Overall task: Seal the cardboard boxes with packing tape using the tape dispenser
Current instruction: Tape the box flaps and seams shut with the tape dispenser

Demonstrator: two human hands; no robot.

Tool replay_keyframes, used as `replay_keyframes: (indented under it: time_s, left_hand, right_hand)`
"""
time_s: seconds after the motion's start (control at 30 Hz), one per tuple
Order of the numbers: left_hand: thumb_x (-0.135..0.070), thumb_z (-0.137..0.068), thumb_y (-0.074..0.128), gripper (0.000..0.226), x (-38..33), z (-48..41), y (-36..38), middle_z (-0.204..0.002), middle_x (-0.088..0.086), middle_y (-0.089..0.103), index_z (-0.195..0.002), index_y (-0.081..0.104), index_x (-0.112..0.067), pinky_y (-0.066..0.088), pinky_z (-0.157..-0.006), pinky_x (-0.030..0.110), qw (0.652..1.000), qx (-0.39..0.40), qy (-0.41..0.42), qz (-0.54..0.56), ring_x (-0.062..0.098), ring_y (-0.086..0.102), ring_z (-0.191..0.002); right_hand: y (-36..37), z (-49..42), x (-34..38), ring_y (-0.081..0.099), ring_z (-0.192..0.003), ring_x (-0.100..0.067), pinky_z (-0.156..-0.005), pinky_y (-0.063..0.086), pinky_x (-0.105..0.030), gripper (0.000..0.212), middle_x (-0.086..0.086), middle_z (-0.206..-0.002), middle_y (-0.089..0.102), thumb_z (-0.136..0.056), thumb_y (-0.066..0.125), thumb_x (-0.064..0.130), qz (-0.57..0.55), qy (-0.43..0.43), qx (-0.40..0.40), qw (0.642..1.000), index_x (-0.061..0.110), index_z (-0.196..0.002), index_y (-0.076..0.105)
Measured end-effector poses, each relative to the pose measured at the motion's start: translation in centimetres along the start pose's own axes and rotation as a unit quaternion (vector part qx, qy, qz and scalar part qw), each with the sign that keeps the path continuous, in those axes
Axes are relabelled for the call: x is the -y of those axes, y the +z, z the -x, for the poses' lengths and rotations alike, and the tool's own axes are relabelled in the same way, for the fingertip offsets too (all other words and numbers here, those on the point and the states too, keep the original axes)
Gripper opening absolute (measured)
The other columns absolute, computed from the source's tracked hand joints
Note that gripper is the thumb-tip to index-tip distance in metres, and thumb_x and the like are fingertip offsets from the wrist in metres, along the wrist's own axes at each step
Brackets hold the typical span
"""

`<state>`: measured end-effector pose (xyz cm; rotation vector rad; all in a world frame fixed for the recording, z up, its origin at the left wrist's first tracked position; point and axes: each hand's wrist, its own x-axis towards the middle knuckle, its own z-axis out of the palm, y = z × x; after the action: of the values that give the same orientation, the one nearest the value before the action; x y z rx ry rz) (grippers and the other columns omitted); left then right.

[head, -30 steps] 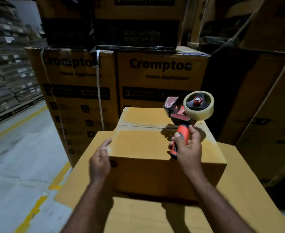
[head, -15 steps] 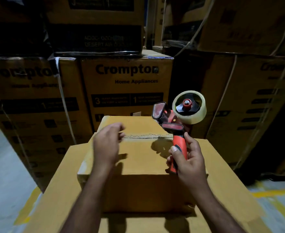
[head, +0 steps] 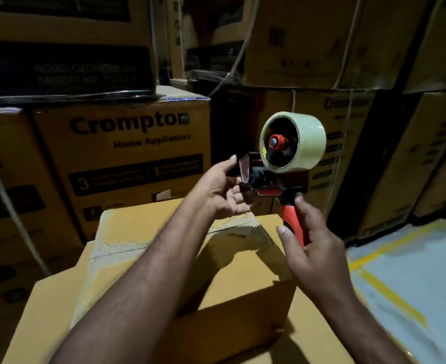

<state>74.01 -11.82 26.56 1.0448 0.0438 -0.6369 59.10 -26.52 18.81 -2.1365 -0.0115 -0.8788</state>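
Stacked printed cartons [head: 127, 153] loom behind a cardboard box [head: 143, 227] resting on a larger box [head: 45, 311]. Above its far right corner the right hand [head: 319, 258] grips the tape dispenser [head: 277, 179] by its orange handle. The left hand [head: 224, 195] reaches the front flap, fingers loosely open, perhaps touching it.

Warehouse: stacked appliance cartons [head: 127, 153], strapped boxes [head: 308, 43], yellow-lined concrete floor [head: 413, 271].

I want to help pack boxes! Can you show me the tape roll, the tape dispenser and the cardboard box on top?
tape roll [head: 308, 141], head view, on its pale outer band.
tape dispenser [head: 292, 218], head view, on its orange handle.
cardboard box [head: 143, 224], head view, on its bare top face.
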Motion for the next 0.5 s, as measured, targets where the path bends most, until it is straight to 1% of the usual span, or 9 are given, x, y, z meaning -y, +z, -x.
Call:
replay_keyframes:
  time_s: [0.07, 0.17, 0.23, 0.27, 0.33, 0.37, 0.43, 0.5]
  left_hand:
    - [-0.037, -0.095, 0.069, 0.037, -0.4, -1.5, 0.5, -0.122, 0.016, 0.071, -0.108, 0.062, -0.002, 0.053, -0.102, 0.053, 1.000, -0.002, -0.004, 0.025, 0.031, 0.069, -0.115]
    - [-0.022, -0.097, 0.066, 0.023, -1.1, -3.4, 0.8, -0.120, 0.021, 0.071, -0.104, 0.064, -0.001, 0.054, -0.101, 0.053, 1.000, -0.005, 0.000, 0.008, 0.032, 0.071, -0.111]
    - [-0.015, -0.098, 0.063, 0.016, -1.4, -4.7, 0.7, -0.117, 0.023, 0.072, -0.103, 0.066, 0.000, 0.056, -0.096, 0.054, 1.000, -0.012, 0.002, -0.020, 0.034, 0.072, -0.107]
    - [-0.012, -0.096, 0.063, 0.015, -1.5, -5.4, 0.5, -0.115, 0.023, 0.072, -0.105, 0.067, 0.000, 0.059, -0.091, 0.053, 0.999, -0.020, 0.000, -0.035, 0.035, 0.073, -0.103]
    - [-0.009, -0.093, 0.065, 0.021, -1.8, -6.6, 0.0, -0.111, 0.020, 0.074, -0.112, 0.068, -0.004, 0.064, -0.075, 0.051, 0.997, -0.036, -0.011, -0.073, 0.033, 0.075, -0.097]
    - [-0.011, -0.091, 0.066, 0.022, -2.0, -7.1, -0.3, -0.110, 0.017, 0.075, -0.113, 0.069, -0.006, 0.064, -0.072, 0.049, 0.994, -0.040, -0.018, -0.100, 0.031, 0.076, -0.096]
    - [-0.015, -0.089, 0.071, 0.019, -2.7, -8.2, -1.3, -0.107, 0.013, 0.077, -0.106, 0.071, -0.008, 0.064, -0.072, 0.044, 0.986, -0.042, -0.031, -0.159, 0.028, 0.076, -0.093]
    - [-0.016, -0.087, 0.075, 0.018, -3.5, -9.3, -2.3, -0.104, 0.011, 0.076, -0.102, 0.071, -0.007, 0.064, -0.072, 0.040, 0.981, -0.046, -0.037, -0.182, 0.024, 0.076, -0.087]
  right_hand:
    - [0.2, -0.6, -0.2, 0.056, -0.124, -0.019, -0.090, 0.051, -0.029, 0.064, 0.002, -0.145, 0.052, -0.095, 0.066, 0.028, 0.021, 0.003, -0.001, 1.000, 0.035, -0.152, 0.036]
    - [0.7, -1.2, -0.4, 0.055, -0.118, -0.017, -0.086, 0.050, -0.028, 0.066, -0.002, -0.144, 0.054, -0.095, 0.066, 0.029, 0.045, 0.015, -0.007, 0.999, 0.033, -0.154, 0.034]
    - [1.2, -1.5, -0.6, 0.053, -0.111, -0.013, -0.081, 0.049, -0.026, 0.067, -0.005, -0.141, 0.055, -0.095, 0.066, 0.031, 0.051, 0.024, -0.010, 0.998, 0.033, -0.154, 0.033]
    - [1.4, -1.6, -0.7, 0.052, -0.110, -0.012, -0.080, 0.048, -0.025, 0.067, -0.005, -0.140, 0.055, -0.095, 0.066, 0.031, 0.053, 0.026, -0.010, 0.998, 0.033, -0.154, 0.033]
    - [1.8, -2.1, -0.8, 0.055, -0.111, -0.015, -0.080, 0.048, -0.025, 0.067, -0.006, -0.140, 0.056, -0.095, 0.066, 0.030, 0.056, 0.029, -0.005, 0.998, 0.033, -0.154, 0.033]
    - [2.1, -2.4, -1.0, 0.057, -0.115, -0.019, -0.081, 0.049, -0.025, 0.067, -0.006, -0.141, 0.056, -0.095, 0.067, 0.029, 0.057, 0.027, -0.002, 0.998, 0.032, -0.153, 0.034]
    - [2.5, -3.1, -1.4, 0.058, -0.121, -0.024, -0.084, 0.053, -0.029, 0.067, -0.005, -0.142, 0.054, -0.095, 0.067, 0.029, 0.062, 0.020, 0.004, 0.998, 0.030, -0.153, 0.034]
    - [2.7, -4.2, -1.9, 0.057, -0.122, -0.022, -0.089, 0.055, -0.031, 0.067, -0.004, -0.144, 0.053, -0.096, 0.066, 0.030, 0.065, 0.018, 0.016, 0.998, 0.031, -0.154, 0.032]
